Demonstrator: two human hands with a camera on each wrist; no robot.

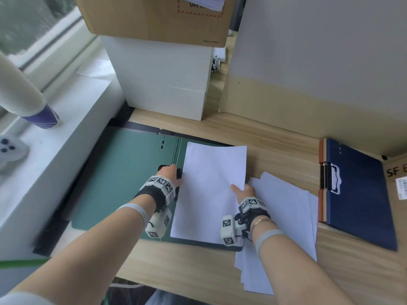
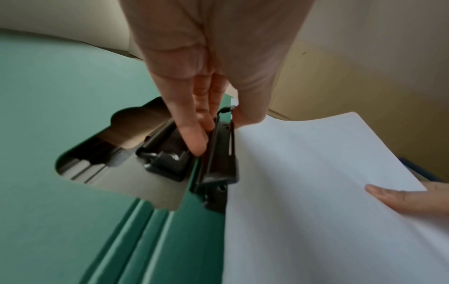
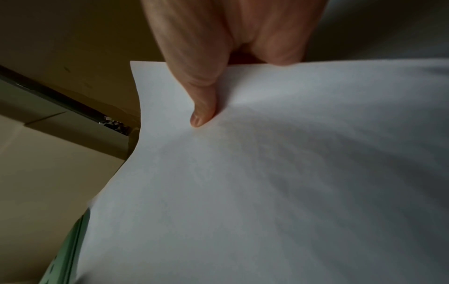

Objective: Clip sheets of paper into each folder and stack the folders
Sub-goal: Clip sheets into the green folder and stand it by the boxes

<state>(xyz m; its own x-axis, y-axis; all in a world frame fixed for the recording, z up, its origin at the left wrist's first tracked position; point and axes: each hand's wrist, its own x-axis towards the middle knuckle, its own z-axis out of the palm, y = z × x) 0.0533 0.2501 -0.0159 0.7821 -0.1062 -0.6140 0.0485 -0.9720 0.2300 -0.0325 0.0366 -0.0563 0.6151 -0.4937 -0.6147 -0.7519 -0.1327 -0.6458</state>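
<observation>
Head view: a green folder [image 1: 123,172] is laid open on the wooden table [image 1: 275,137], and a sheet of paper [image 1: 211,190] is held over its right half. The black clip [image 2: 218,153] at the folder's spine is pinched by the left hand [image 1: 170,176], fingers [image 2: 194,134] curled behind the raised lever and thumb on its paper side, as is seen in the left wrist view. The sheet's left edge is brought right against that clip. The sheet's right edge is pinched by the right hand [image 1: 244,190], thumb [image 3: 201,107] pressed on top and the other fingers hidden beneath; the paper is bowed slightly. A loose pile of white sheets [image 1: 286,216] is spread on the table just right of the folder, partly under the right forearm. A closed blue folder [image 1: 356,194] is set well apart on a cardboard box at the far right. White boxes [image 1: 163,80] are stacked behind the green folder.
</observation>
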